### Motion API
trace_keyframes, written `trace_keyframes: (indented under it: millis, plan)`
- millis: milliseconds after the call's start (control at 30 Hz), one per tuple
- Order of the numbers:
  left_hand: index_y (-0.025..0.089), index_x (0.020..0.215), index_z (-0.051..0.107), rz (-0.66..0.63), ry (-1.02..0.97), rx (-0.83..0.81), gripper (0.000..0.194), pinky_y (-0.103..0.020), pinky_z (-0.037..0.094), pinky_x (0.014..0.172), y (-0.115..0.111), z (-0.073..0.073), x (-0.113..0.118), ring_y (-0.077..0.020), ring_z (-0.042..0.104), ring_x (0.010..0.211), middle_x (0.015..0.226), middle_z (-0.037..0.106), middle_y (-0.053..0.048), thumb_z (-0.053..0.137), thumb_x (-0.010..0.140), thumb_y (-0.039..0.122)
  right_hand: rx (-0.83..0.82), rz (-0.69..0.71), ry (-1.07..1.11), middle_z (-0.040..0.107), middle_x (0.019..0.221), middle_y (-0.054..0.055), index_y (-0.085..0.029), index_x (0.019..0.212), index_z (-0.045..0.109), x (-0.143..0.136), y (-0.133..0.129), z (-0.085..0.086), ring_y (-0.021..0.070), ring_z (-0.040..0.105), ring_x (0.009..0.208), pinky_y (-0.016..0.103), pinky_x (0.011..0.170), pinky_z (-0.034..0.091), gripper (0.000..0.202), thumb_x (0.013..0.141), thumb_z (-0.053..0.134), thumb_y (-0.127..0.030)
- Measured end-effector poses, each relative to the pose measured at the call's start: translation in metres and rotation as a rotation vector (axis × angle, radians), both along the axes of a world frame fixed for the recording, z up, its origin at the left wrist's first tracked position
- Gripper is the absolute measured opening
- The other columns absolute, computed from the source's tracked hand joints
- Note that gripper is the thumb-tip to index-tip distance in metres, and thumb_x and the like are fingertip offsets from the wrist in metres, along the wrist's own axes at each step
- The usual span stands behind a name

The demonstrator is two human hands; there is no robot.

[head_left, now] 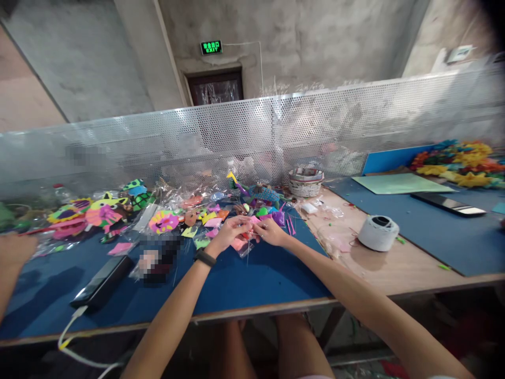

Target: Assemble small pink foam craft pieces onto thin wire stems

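Over the blue table mat (272,279), my left hand (232,231) and my right hand (271,231) meet, fingers closed. Between them is a small pink and red piece (248,231), mostly covered by the fingers, so its kind cannot be made out. A thin strand hangs below it. Just behind and beside my hands lie several small coloured pieces, with a pink one (213,221), a purple one (278,218) and a light green one (202,242) among them. A blue-green figure (265,195) sits farther back.
A white basket (306,182) stands by the perforated metal screen (315,126). To the right are a white roll (377,233), a phone (447,203) and a green board (402,183). A cabled power bank (101,283) and another person's arm (13,258) are on the left.
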State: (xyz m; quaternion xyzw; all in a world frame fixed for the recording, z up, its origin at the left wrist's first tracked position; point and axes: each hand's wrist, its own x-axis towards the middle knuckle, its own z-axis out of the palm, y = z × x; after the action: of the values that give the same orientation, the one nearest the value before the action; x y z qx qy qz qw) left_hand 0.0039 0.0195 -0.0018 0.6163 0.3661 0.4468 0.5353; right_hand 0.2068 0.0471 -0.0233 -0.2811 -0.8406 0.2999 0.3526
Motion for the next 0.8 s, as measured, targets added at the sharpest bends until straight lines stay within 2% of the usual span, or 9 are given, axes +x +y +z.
trace_keyframes:
  millis: [267,633,800]
  plan:
    - [0.015,0.111,0.067,0.011,0.022,-0.005,0.049,-0.024,0.055,0.055,-0.0007,0.0009,0.0003,-0.0143,0.068,0.064,0.089,0.071,-0.005,0.082,0.072,0.040,-0.066,0.009,0.007,0.067,0.056,0.006,-0.014,0.060,0.067,-0.0012,-0.0021,0.0004,0.0113,0.060,0.052,0.020,0.054,0.042,0.071,0.101,0.032,-0.060]
    - [0.016,0.108,0.068,0.022,0.043,-0.006,0.049,-0.026,0.055,0.057,-0.0035,0.0039,0.0017,-0.0155,0.068,0.066,0.090,0.072,-0.006,0.082,0.071,0.044,-0.006,0.014,-0.019,0.067,0.060,0.004,-0.013,0.063,0.065,-0.0008,0.0000,0.0012,0.0094,0.053,0.051,0.021,0.051,0.036,0.058,0.102,0.037,-0.045]
    - [0.016,0.111,0.068,0.021,0.039,-0.010,0.051,-0.027,0.055,0.058,-0.0049,0.0049,0.0025,-0.0157,0.068,0.065,0.088,0.072,-0.006,0.082,0.071,0.044,-0.014,0.004,-0.041,0.066,0.057,0.004,-0.013,0.060,0.065,0.0003,-0.0010,0.0010,0.0093,0.054,0.049,0.021,0.052,0.037,0.062,0.102,0.035,-0.048]
